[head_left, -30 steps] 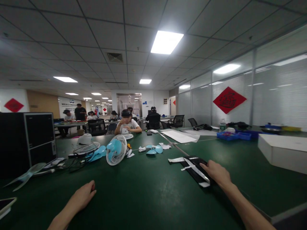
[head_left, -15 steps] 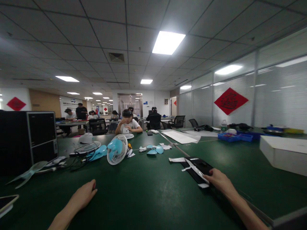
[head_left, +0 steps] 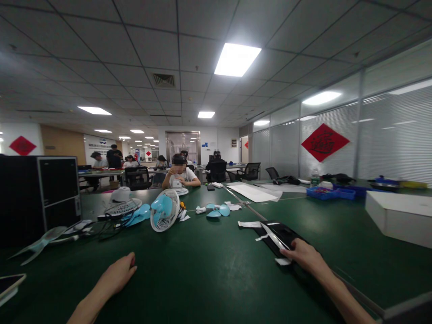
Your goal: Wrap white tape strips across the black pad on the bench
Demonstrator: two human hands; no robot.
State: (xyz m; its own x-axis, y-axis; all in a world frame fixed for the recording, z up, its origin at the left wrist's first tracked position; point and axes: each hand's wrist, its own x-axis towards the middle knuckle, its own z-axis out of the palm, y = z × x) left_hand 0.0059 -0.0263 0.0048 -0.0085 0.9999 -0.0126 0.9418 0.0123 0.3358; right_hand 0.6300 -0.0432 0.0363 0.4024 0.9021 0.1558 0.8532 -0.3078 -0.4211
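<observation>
Low on the left, my left hand [head_left: 118,274] rests on the green table [head_left: 202,279], its fingers curled in and nothing visible in them. On the right, my right hand [head_left: 303,254] pinches the near edge of a flat black case [head_left: 286,236], thumb and fingers at its near end. White paper strips [head_left: 249,224] lie along and beside the case, and one small white piece [head_left: 282,261] sits just under my fingertips. The hand hides part of the case's near end.
A small fan with blue blades [head_left: 165,210] lies ahead, near a loose blue fan blade [head_left: 218,211] and cables. A black computer tower [head_left: 57,193] stands left, a white box [head_left: 398,216] right, blue trays [head_left: 330,192] behind it. A co-worker [head_left: 182,177] sits across the table.
My right hand has shifted slightly left along the near edge of the black case, and its fingertips now sit over the white strip's end. My left hand stays put.
</observation>
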